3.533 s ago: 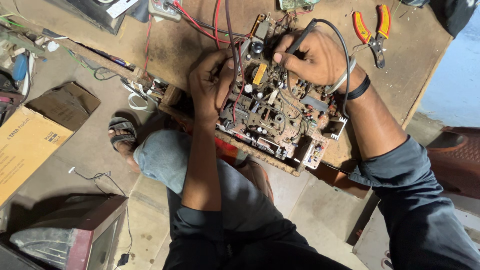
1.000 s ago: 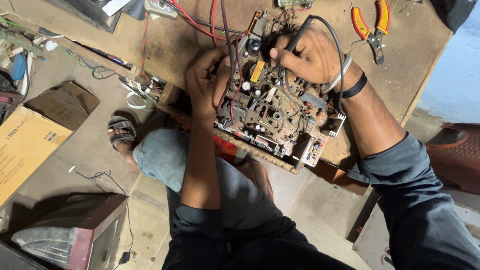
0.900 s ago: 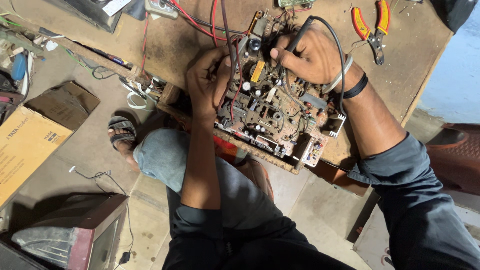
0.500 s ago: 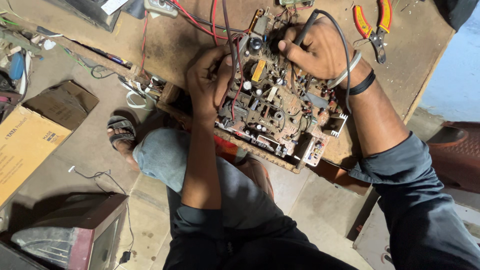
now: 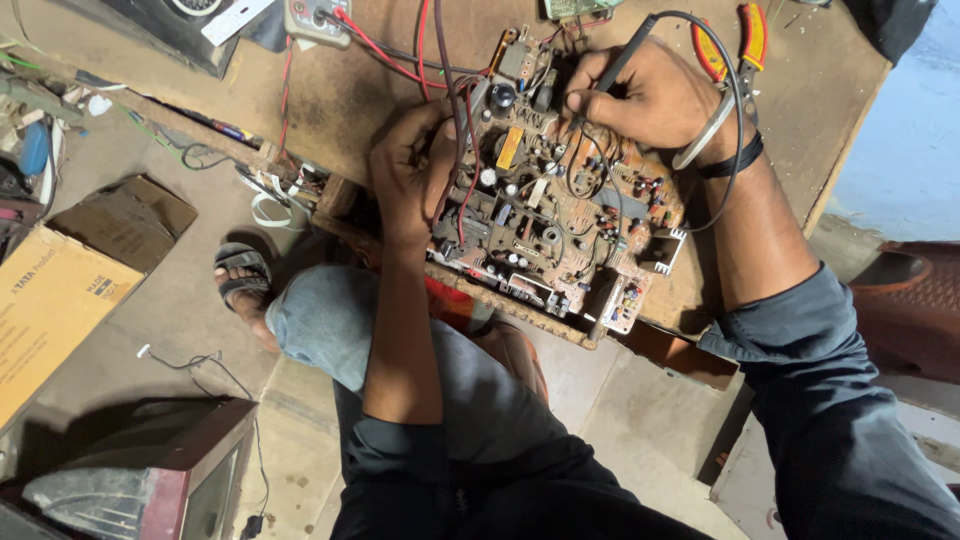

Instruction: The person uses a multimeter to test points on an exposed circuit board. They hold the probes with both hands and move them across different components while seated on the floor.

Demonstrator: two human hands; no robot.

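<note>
A brown circuit board (image 5: 560, 215) crowded with components lies at the near edge of a wooden workbench (image 5: 360, 95). My left hand (image 5: 412, 170) grips the board's left edge, where red and black wires (image 5: 452, 110) run past my fingers. My right hand (image 5: 650, 95) rests over the board's far right part and holds a black probe (image 5: 622, 62) like a pen, tip down on the components. A black cable (image 5: 735, 110) loops from the probe around my wrist.
Orange-handled pliers (image 5: 735, 45) lie on the bench beyond my right hand. A meter (image 5: 315, 18) with red leads sits at the bench's far side. A cardboard box (image 5: 60, 290) and an old television (image 5: 160, 480) stand on the floor at left, by my sandalled foot (image 5: 240, 285).
My right hand has shifted slightly toward the far edge of the board with the probe. My left hand has stayed on the board's left edge.
</note>
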